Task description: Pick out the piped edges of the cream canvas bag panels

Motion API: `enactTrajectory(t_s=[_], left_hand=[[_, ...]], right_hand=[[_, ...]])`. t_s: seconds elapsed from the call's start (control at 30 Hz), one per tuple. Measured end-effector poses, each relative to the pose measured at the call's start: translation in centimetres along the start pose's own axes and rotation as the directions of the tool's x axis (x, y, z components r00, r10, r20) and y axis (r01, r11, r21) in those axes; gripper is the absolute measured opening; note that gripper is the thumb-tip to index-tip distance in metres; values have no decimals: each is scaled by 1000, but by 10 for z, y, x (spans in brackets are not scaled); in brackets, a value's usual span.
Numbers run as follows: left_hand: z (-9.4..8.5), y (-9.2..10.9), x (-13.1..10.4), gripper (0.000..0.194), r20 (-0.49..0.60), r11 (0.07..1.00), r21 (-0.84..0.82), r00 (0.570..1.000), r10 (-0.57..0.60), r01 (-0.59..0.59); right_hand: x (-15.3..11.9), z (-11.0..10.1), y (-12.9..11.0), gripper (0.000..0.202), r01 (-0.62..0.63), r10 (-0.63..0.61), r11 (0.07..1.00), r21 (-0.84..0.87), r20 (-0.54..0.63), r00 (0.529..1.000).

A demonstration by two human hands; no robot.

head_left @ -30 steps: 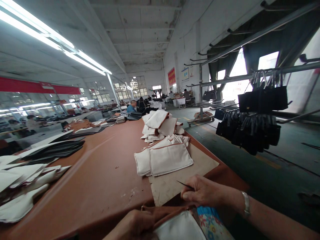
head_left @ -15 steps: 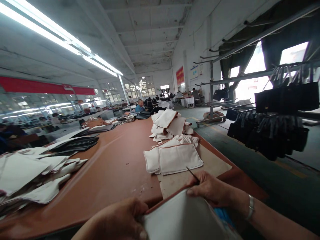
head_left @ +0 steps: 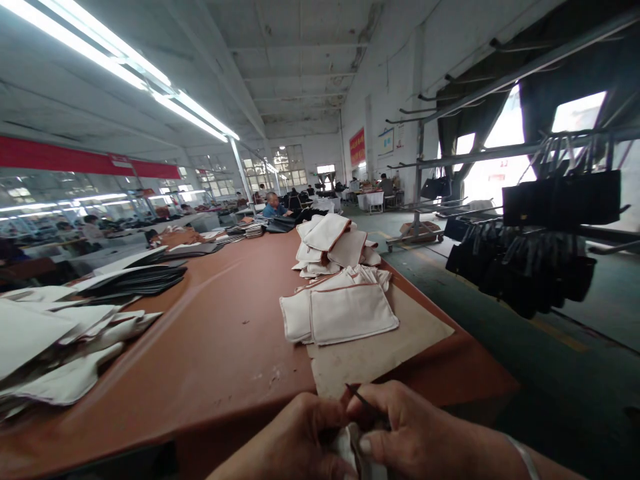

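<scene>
Both hands meet at the bottom of the view, over the table's near edge. My left hand (head_left: 305,433) has its fingers closed on a white fabric piece (head_left: 347,448). My right hand (head_left: 400,427) pinches the same piece close beside it, and a thin dark pointed tool (head_left: 361,398) sticks out from its fingers. Most of the fabric is hidden by the hands and the frame's edge. Beyond them, white pouches with brown edging (head_left: 354,313) lie on a sheet of tan paper (head_left: 420,327), with a looser pile of pouches (head_left: 325,235) behind.
The table (head_left: 225,320) has a brown cover. White pieces (head_left: 65,380) and a stack of black sheets (head_left: 135,280) lie at its left. Black bags (head_left: 560,200) hang from a metal rack at the right. A person (head_left: 273,207) sits beyond the table.
My hands have come together, and the white fabric, spread wide between them before, now shows only as a small bunched part. The view has shifted slightly.
</scene>
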State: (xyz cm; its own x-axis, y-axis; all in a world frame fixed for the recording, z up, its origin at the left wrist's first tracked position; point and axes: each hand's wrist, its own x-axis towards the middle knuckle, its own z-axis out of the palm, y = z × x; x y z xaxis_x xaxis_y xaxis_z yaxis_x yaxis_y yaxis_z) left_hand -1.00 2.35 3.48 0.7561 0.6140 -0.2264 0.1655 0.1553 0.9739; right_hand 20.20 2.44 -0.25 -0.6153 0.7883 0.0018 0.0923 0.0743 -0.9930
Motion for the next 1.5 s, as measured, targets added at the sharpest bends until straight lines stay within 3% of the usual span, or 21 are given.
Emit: enactTrajectory(t_s=[0.07,0.17,0.3,0.47,0.57,0.73,0.87,0.97,1.1,1.27,1.37,1.5], left_hand=[[-1,-4,3,44,5,999,25,1000,-29,29],[-3,-15,8,45,-32,997,58,998,-48,50],[0,-25,13,46,-94,996,83,995,-35,43],[1,-29,19,46,-50,999,32,998,-34,35],[2,-34,24,39,-127,998,37,991,-47,52],[13,-29,29,23,-239,972,137,959,-155,191],[23,-28,32,19,-264,981,148,961,-83,126],[22,-36,36,23,-299,977,167,951,-81,135],[16,-45,39,31,-245,963,223,965,-93,149],[19,-40,42,27,-297,939,285,949,-104,192],[22,-36,42,20,-338,916,363,940,-41,170],[21,-34,37,26,-292,948,274,953,-77,161]], right_hand=[[-3,4,3,12,-25,25,1000,5,-53,998],[-7,2,13,13,-66,72,996,61,-96,993],[-11,-2,16,14,-116,132,978,174,-81,988],[-14,-3,15,13,-200,218,951,236,-53,974],[-16,-5,18,18,-228,244,947,226,-46,969],[-18,-7,13,24,-106,107,994,15,-142,984],[-17,-3,9,14,-108,80,988,-115,-223,971],[-17,0,13,8,-118,85,987,-112,-262,961],[-20,2,21,7,-137,131,991,-3,-268,954],[-21,3,23,6,-124,116,992,-16,-253,960],[-21,3,25,9,-100,76,992,-72,-281,957],[-21,4,25,11,-151,119,987,-63,-356,927]])
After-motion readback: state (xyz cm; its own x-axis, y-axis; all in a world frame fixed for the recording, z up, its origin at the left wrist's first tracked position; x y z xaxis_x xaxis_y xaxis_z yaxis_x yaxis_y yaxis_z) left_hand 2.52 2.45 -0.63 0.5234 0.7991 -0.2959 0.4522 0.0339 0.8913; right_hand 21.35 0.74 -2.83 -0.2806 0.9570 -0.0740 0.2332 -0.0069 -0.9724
